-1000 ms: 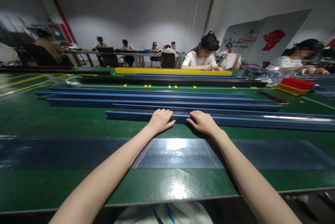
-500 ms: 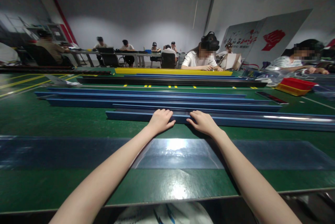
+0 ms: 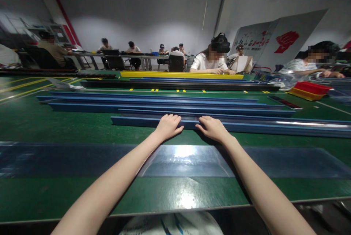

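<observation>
Both my arms reach forward over a green table (image 3: 55, 129). My left hand (image 3: 168, 126) and my right hand (image 3: 212, 128) lie side by side on the nearest long blue rail (image 3: 260, 126), fingers curled over its near edge and gripping it. The rail runs across the table from left of centre to the right edge. A flat clear plastic strip (image 3: 192, 161) lies on the table under my forearms, catching a bright glare.
Several more long blue rails (image 3: 137, 103) lie parallel behind the held one, then a dark rail (image 3: 178, 86) and a yellow one (image 3: 181, 75). A red and yellow tray (image 3: 309, 90) sits far right. People sit at tables at the back and right.
</observation>
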`<state>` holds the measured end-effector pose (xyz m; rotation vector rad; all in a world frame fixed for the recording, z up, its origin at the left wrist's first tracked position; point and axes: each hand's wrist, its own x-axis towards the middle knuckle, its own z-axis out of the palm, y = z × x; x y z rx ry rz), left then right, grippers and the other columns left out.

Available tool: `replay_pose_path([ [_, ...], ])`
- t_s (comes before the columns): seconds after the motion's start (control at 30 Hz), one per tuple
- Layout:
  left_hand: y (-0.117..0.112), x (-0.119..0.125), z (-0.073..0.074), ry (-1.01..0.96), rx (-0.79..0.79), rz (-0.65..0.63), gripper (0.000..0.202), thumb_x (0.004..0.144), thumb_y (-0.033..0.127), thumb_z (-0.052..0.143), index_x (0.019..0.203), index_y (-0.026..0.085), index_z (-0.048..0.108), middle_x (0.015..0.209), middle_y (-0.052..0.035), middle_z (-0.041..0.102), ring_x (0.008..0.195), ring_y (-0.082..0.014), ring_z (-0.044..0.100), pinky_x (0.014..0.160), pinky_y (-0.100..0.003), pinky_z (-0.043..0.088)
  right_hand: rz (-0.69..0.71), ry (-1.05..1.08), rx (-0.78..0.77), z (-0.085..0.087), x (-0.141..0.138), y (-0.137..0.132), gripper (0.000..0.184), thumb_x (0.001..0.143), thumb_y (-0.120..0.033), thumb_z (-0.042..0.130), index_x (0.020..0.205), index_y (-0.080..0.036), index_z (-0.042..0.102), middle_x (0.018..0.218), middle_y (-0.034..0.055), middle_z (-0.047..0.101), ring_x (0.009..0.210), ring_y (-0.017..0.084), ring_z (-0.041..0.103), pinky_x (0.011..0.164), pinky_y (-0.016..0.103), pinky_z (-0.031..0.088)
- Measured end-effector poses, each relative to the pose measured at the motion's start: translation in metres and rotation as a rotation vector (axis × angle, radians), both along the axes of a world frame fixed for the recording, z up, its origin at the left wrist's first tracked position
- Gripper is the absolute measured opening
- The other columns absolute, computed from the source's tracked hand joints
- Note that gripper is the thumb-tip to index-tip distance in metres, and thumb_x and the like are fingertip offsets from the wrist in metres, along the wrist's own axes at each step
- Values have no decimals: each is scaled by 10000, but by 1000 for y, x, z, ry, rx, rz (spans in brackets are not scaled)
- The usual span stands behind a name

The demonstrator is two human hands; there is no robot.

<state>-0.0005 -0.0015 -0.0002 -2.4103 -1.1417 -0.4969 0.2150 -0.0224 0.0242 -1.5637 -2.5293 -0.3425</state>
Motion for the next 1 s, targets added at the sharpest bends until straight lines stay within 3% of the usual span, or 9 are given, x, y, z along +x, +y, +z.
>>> replay_pose_path([
  [1.0, 2, 0, -1, -5, -2, -5, 277, 829, 408, 462, 875, 151, 557, 820, -63, 621, 787, -200, 557, 667, -314, 362, 3, -11, 5, 0, 0, 0, 249, 886, -365, 388, 874, -178, 552, 904, 72, 623, 862, 180, 561, 640, 244, 345],
])
